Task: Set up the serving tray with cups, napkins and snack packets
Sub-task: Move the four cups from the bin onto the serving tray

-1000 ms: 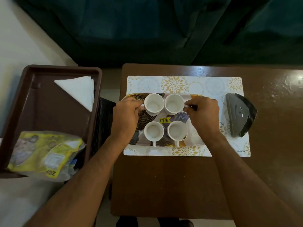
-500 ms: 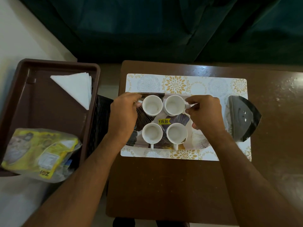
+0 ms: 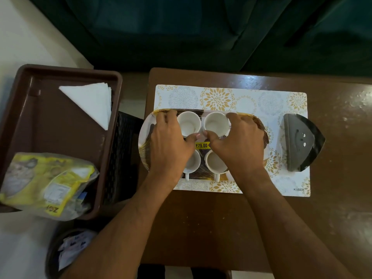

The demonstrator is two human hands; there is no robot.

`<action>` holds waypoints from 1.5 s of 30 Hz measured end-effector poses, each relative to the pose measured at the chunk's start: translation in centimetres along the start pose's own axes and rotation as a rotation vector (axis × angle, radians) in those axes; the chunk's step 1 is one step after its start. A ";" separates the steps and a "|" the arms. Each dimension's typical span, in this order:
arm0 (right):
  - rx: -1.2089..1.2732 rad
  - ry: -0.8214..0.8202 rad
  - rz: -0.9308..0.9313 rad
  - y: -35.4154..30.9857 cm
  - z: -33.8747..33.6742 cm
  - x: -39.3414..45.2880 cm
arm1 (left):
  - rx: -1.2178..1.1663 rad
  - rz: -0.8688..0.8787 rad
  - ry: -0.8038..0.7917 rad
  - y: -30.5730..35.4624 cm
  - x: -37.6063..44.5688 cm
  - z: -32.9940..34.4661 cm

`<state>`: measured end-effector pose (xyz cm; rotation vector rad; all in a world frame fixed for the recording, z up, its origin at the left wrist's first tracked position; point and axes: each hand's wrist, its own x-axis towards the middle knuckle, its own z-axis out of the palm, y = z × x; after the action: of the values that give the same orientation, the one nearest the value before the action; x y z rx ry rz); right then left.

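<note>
Left hand [image 3: 171, 146] and right hand [image 3: 239, 143] curled round two white ceramic cups [image 3: 189, 123] at the patterned oval tray's [image 3: 145, 135] twelve o'clock; probably rigid, breakable, best gripped by their bodies.

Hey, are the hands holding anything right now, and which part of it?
Yes. The left hand grips the far-left cup round its body, and the right hand grips the far-right cup the same way, on the serving tray.

Glossy wooden table [image 3: 201, 228], 4 glazed ceramic cups [image 3: 189, 122].
</note>
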<state>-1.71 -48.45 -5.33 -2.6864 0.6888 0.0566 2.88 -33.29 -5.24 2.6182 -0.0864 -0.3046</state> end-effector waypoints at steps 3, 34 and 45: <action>0.004 -0.005 -0.006 -0.2 0.0 0.3 | -0.009 0.028 -0.019 0.0 0.3 -0.1; 0.153 -0.041 -0.017 -0.5 0.2 -0.1 | -0.198 0.018 -0.094 -0.5 0.4 0.4; 0.254 -0.042 0.016 -0.6 -0.3 -0.6 | -0.214 0.046 -0.106 -0.4 0.2 0.3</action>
<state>-2.00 -47.83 -4.76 -2.4310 0.6567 0.0273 2.98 -33.11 -5.73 2.3840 -0.1421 -0.4129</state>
